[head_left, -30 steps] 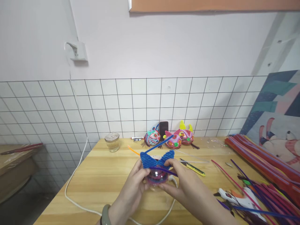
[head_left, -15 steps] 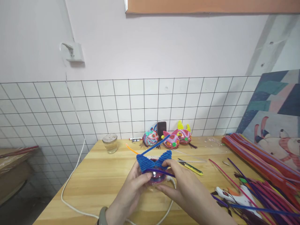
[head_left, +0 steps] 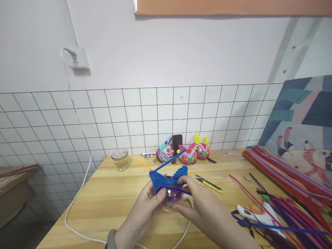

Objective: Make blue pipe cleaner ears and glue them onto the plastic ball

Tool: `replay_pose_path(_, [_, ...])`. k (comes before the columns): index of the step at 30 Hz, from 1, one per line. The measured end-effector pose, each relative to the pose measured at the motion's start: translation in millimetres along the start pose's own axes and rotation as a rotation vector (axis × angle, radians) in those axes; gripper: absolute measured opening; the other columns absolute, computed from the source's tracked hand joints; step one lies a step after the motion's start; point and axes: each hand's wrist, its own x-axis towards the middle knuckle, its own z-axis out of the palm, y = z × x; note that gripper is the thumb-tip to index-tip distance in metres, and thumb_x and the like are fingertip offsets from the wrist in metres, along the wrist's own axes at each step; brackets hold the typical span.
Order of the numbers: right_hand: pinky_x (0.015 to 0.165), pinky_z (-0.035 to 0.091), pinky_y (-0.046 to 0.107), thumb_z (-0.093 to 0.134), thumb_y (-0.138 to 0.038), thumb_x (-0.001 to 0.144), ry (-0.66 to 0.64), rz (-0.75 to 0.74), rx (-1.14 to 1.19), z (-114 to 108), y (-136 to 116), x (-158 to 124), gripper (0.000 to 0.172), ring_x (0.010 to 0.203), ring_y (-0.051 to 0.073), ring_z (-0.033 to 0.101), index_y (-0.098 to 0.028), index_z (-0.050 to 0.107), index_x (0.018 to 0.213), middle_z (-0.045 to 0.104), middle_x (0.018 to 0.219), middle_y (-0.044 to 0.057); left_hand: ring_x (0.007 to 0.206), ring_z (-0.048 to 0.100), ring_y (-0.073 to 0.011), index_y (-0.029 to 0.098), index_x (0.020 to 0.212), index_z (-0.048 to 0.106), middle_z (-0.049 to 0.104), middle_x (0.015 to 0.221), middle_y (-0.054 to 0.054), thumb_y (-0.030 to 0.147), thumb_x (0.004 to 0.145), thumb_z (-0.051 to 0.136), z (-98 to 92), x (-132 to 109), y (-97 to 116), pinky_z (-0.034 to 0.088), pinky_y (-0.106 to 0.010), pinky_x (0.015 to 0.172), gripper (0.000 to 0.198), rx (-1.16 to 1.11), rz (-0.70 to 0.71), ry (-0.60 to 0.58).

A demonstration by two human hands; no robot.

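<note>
Between my hands is a shiny, clear rounded piece (head_left: 173, 195) with purple trim, topped by two blue pipe-cleaner ears (head_left: 158, 180). My left hand (head_left: 147, 204) is closed around its left side, the thumb pressing by the purple pipe cleaner (head_left: 177, 189) that runs across the front. My right hand (head_left: 199, 199) grips the other side, index finger at the right ear and thumb below; the purple strip passes under its fingers. A straight blue pipe cleaner (head_left: 169, 160) and an orange one (head_left: 145, 164) stick out behind the left ear. The fingers hide much of the piece.
A white glue gun (head_left: 259, 216) lies at the right among loose pipe cleaners (head_left: 298, 214). Behind the hands are a yellow cutter knife (head_left: 212, 185), decorated fish-like figures (head_left: 187, 154), a phone (head_left: 177, 142) and a glass jar (head_left: 120, 159). A white cable (head_left: 75, 200) crosses the table.
My left thumb has shifted up slightly against the purple pipe cleaner. Both hands keep their hold on the piece. The view has turned a little to the right.
</note>
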Motion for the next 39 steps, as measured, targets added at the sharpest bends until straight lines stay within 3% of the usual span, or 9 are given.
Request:
replay_pose_path(17, [0.074,0.049,0.034,0.067,-0.026,0.072,0.01,-0.015,-0.022,0.3,1.5,0.0,0.036,0.087,0.024,0.065,-0.022,0.05,0.104,0.067,0.097,0.006,0.098,0.06,-0.0245,0.021,0.108,0.063,0.066,0.109,-0.01,0.03,0.084,0.052,2.7,-1.5,4.4,0.046,-0.036,0.081,0.027,-0.069,0.019,-0.005])
replay_pose_path(25, [0.074,0.049,0.035,0.066,-0.023,0.072,-0.011,-0.011,-0.032,-1.1,-1.1,-0.6,0.036,0.088,0.025,0.064,-0.021,0.05,0.104,0.067,0.097,0.007,0.099,0.059,-0.026,0.019,0.102,0.064,0.066,0.108,-0.009,0.015,0.079,0.057,1.6,-1.4,4.5,0.044,-0.038,0.086,0.025,-0.063,0.026,-0.022])
replay_pose_path(39, [0.073,0.05,0.036,0.066,-0.023,0.072,-0.02,-0.013,-0.157,-2.5,-1.1,0.3,0.037,0.086,0.026,0.065,-0.022,0.05,0.106,0.066,0.1,0.006,0.096,0.061,-0.0268,0.019,0.098,0.067,0.068,0.104,-0.01,0.018,0.077,0.06,-1.6,-0.3,3.0,0.047,-0.039,0.083,0.022,-0.021,0.046,0.016])
